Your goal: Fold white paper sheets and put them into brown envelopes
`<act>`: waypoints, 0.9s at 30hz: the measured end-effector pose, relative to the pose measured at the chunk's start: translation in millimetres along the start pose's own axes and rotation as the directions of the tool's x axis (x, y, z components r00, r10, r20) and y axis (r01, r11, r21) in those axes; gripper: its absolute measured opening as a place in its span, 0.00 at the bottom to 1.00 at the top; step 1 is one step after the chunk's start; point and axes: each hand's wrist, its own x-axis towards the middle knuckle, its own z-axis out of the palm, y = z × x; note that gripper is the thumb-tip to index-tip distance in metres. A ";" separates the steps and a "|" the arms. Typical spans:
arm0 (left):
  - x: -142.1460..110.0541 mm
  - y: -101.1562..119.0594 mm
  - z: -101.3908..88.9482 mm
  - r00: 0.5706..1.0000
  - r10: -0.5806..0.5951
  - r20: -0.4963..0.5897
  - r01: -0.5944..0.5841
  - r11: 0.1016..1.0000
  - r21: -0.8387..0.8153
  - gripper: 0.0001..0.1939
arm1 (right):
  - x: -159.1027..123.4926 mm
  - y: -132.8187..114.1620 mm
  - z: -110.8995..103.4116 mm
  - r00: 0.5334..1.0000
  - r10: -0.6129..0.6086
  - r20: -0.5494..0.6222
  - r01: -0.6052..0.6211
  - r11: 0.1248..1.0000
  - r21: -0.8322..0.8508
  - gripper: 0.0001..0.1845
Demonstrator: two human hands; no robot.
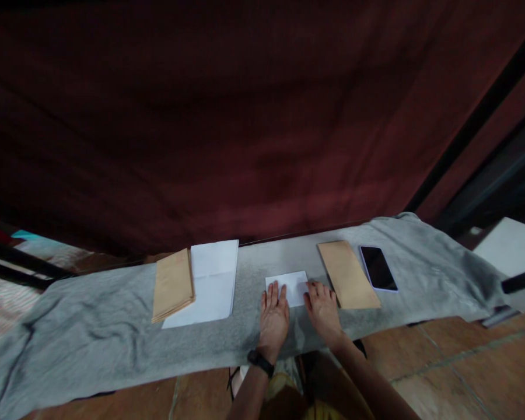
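Observation:
A small white sheet of paper [296,287], apparently folded, lies flat in front of me on the grey cloth. My left hand [274,312] rests with fingers stretched out on its left edge; a dark band circles that wrist. On the paper's right edge lie the fingertips of my right hand [322,308], palm down and fingers extended. Close by on the right is a brown envelope [347,274]. To the left, a stack of brown envelopes [172,284] partly covers a pile of larger white sheets [214,280].
The grey cloth [109,326] covers a long, narrow surface and is wrinkled at both ends. A phone [378,268] with a dark screen lies right of the single envelope. Behind hangs a dark red curtain [262,128]. A white surface [514,248] stands at far right, above the tiled floor [472,356].

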 end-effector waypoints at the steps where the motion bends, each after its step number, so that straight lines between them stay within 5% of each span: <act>1: -0.2 -0.1 0.7 1.000 0.000 0.010 0.000 1.000 0.002 0.27 | 1.9 -3.7 0.2 1.000 -0.028 -0.012 0.028 0.999 0.023 0.20; 9: -1.2 -0.1 3.5 0.999 -0.043 0.015 0.043 0.999 -0.008 0.30 | 10.3 -34.9 21.4 0.963 -0.270 0.014 0.267 0.955 0.128 0.25; 27: -12.2 -20.5 0.3 0.985 -0.166 -0.053 0.166 0.986 -0.006 0.27 | -7.5 11.7 18.1 0.985 -0.132 -0.115 0.133 0.991 0.000 0.30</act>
